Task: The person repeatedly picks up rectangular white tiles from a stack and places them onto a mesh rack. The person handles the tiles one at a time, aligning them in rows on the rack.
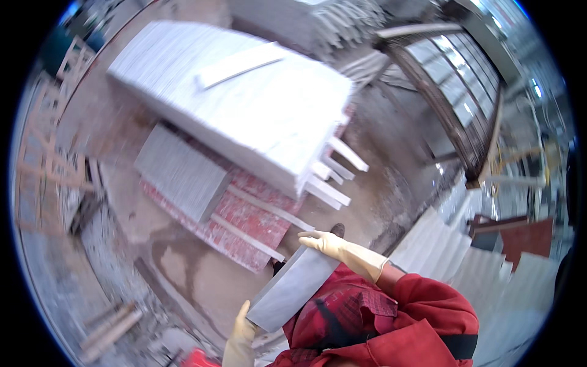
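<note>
While the left grip and right grip, partly curled, clasp opposite ends of the grey slab before the red clothing, carrying seems in hand, and the next move likely calls for even support.

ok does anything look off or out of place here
Yes: a loose piece lies slanted across the white stack, out of line with its edges. Also, a dark, damp-looking patch marks the floor.
</note>
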